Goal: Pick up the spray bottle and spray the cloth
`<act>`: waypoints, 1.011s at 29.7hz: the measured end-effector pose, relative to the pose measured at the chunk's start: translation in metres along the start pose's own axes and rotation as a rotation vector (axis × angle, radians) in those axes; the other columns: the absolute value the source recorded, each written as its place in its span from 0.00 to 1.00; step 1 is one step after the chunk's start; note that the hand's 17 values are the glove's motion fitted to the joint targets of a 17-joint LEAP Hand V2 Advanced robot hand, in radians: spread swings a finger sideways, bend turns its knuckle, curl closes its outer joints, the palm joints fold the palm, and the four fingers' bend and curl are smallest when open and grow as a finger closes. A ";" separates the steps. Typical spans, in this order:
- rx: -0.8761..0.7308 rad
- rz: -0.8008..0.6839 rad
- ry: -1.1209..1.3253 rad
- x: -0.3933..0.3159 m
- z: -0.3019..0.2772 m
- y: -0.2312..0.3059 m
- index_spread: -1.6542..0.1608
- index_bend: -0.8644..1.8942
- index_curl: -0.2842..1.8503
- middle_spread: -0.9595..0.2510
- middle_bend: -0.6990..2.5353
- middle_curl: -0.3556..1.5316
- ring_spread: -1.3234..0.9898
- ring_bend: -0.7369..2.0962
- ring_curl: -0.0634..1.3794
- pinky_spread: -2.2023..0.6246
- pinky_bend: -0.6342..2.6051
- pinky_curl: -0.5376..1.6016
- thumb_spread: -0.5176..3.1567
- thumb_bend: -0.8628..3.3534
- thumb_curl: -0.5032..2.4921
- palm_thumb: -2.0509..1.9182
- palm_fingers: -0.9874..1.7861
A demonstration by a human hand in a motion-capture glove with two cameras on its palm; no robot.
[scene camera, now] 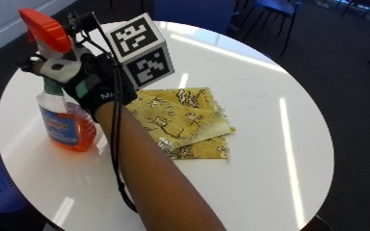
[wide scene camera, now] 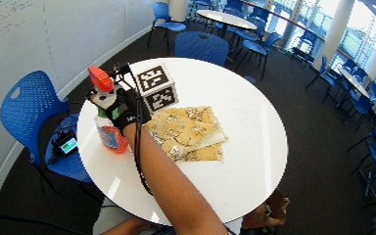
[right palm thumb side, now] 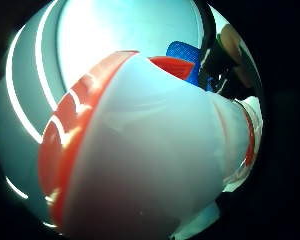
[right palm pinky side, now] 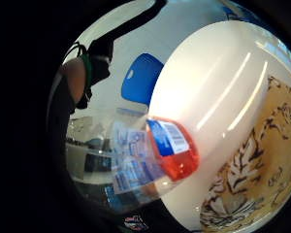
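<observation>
A clear spray bottle (scene camera: 66, 122) with orange liquid, a blue label and an orange-topped white head (scene camera: 47, 33) is at the left of the round white table (scene camera: 262, 96); whether its base touches the table I cannot tell. My gloved right hand (scene camera: 92, 84) grips its neck below the head. In the wide view the bottle (wide scene camera: 109, 132) and hand (wide scene camera: 126, 110) show the same. The bottle's base (right palm pinky side: 177, 150) hangs over the table, and its head (right palm thumb side: 140, 150) fills the thumb side view. A folded yellow patterned cloth (scene camera: 178, 120) lies right of the bottle, also seen as cloth (wide scene camera: 188, 129) and cloth (right palm pinky side: 262, 160).
A blue chair (wide scene camera: 28, 105) stands left of the table with a small device (wide scene camera: 67, 145) on a seat beside it. Another blue chair (wide scene camera: 201, 46) is at the far side. More tables and chairs fill the room behind.
</observation>
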State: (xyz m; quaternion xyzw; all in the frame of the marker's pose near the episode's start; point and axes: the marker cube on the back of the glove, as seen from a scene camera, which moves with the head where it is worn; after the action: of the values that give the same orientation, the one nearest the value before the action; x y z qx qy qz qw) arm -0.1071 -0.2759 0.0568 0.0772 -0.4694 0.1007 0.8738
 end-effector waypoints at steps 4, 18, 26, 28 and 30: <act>0.005 0.012 0.029 0.005 -0.004 0.007 0.73 0.35 0.39 0.61 0.39 0.45 0.49 0.48 0.37 0.77 0.24 0.41 0.29 0.19 0.42 0.74 0.66; -0.106 -0.078 -0.009 -0.014 -0.025 0.072 0.70 0.35 0.29 0.69 0.31 0.39 0.52 0.41 0.30 0.84 0.30 0.42 0.36 0.19 0.36 0.68 0.43; -0.317 -0.232 0.032 -0.035 -0.026 0.136 0.68 0.38 0.29 0.66 0.32 0.39 0.53 0.37 0.26 0.85 0.26 0.40 0.38 0.19 0.34 0.67 0.41; -0.401 -0.268 0.076 -0.034 -0.022 0.149 0.67 0.38 0.29 0.66 0.32 0.39 0.53 0.36 0.25 0.85 0.25 0.39 0.38 0.19 0.33 0.67 0.42; -0.473 -0.303 0.121 -0.033 -0.018 0.162 0.67 0.38 0.29 0.66 0.32 0.38 0.53 0.36 0.25 0.85 0.25 0.39 0.38 0.19 0.33 0.66 0.42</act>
State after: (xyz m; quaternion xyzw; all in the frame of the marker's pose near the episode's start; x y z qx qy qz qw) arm -0.1508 -0.1189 0.0264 -0.0656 -0.4101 -0.1388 0.8990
